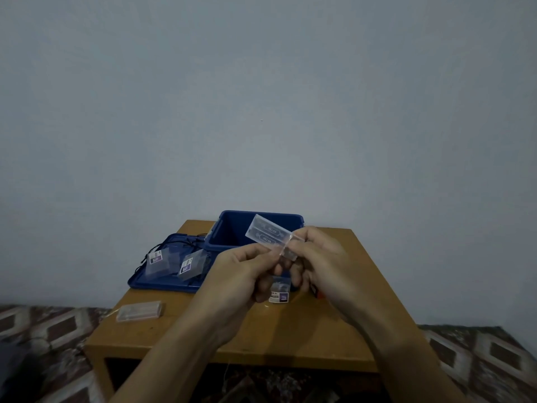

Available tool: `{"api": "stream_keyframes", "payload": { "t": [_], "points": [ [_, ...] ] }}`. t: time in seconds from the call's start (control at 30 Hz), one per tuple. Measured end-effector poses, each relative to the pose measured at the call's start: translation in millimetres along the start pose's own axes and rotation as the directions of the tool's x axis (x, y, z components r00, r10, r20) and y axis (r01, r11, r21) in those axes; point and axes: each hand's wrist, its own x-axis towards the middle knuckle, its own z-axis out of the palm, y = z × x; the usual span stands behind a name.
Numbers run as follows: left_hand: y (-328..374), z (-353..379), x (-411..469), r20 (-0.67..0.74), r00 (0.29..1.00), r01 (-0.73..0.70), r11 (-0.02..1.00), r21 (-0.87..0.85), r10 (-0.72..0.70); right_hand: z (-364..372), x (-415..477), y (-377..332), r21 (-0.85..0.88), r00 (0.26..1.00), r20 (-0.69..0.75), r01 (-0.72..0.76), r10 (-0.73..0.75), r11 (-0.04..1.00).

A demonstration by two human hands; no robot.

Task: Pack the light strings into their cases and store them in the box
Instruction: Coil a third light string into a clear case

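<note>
Here, clear case point(268, 234): held up in the air between both hands, above the surface and in front of the box; its flat lid stands open and tilts up and away to the left, with embossed marks on it
Left hand point(244, 274): below and to the left of the clear case; thumb and forefinger are curled and pinch the lower part of the case
Right hand point(319, 257): just to the right of the clear case; fingers are curled and grip it near the hinge end
Blue box point(232, 228): open, at the far edge of the surface, behind the hands; only its blue inner walls are seen, the bottom is hidden
Box lid point(162, 282): lies flat to the left of the blue box, touching it, and works like a tray
On the box lid: two clear packs with labels, one on the left point(158, 261) and one on the right point(190, 264), both leaning; thin black wires point(186, 242) lie behind and around them
Small labelled pack point(279, 293): on the surface right under the hands, partly covered by the fingers
Second case point(139, 311): clear and closed, alone on the near left corner of the surface, well apart from the hands
Surface point(290, 338): a wooden top, standing against a plain wall
Floor point(58, 324): patterned carpet on both sides
</note>
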Motion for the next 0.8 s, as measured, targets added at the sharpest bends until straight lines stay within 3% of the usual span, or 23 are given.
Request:
{"api": "stream_keyframes", "payload": {
  "t": [0.27, 0.43, 0.57, 0.8],
  "points": [
    [-0.3, -3.4, -4.0, 0.037, 0.990, -0.139, 0.944, 0.299, 0.134, -7.8, -1.2, -6.8, 0.001, 0.993, 0.112, -0.033, 0.033, 0.999],
    [-0.9, -4.9, -5.1, 0.009, 0.989, -0.140, 0.934, 0.328, 0.145, -9.0, -7.3, -9.1, -0.126, 0.988, 0.120, 0.116, -0.101, 0.985],
    [-2.2, -6.9, -3.8, 0.001, 0.970, -0.217, 0.861, 0.459, 0.243, -10.2, -9.6, -12.9, -0.162, 0.989, 0.091, 0.126, -0.113, 0.979],
    [-1.5, -8.3, -4.0, 0.020, 0.991, -0.134, 0.953, 0.271, 0.134, -8.0, -6.5, -11.0, -0.063, 0.997, 0.049, 0.069, -0.065, 0.996]
  ]
}}
